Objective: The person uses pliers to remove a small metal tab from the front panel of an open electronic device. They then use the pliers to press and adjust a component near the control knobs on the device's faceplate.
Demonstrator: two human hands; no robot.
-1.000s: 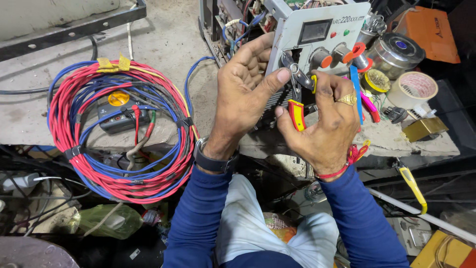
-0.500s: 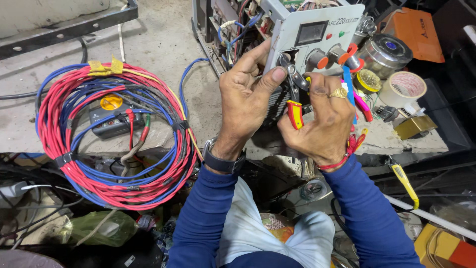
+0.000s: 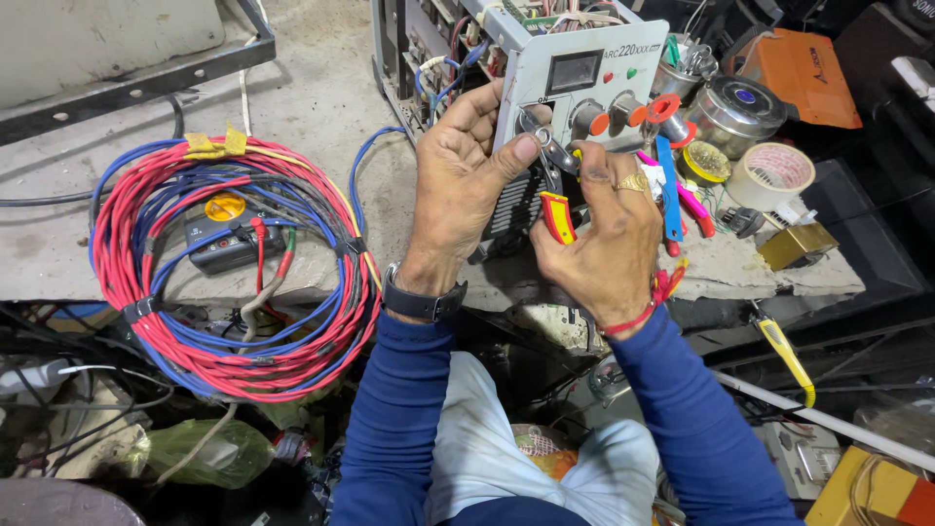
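Resting on a rough concrete bench, a grey welding machine with its casing opened is catalogued, its front panel carrying a small display, two indicator lamps and knobs with orange caps. Against the lower left of that panel the left hand is pressed, fingers spread and partly curled along the panel edge, thumb laid toward the pliers; whether anything is gripped in it cannot be told. A dark wristwatch is worn on this wrist. The right hand is closed around a pair of pliers with red and yellow handles, the metal nose being set just below the panel knobs, touching or nearly touching the panel. A gold ring and a red thread bracelet are seen on this hand. To the left on the bench, a large coil of red and blue wire is laid, bound with black ties and yellow tape, and a clamp meter with a yellow dial is lying inside the coil. To the right of the machine are recorded a roll of pale tape, a round metal tin, an orange case and a blue-handled tool. Blue sleeves are worn on both arms.
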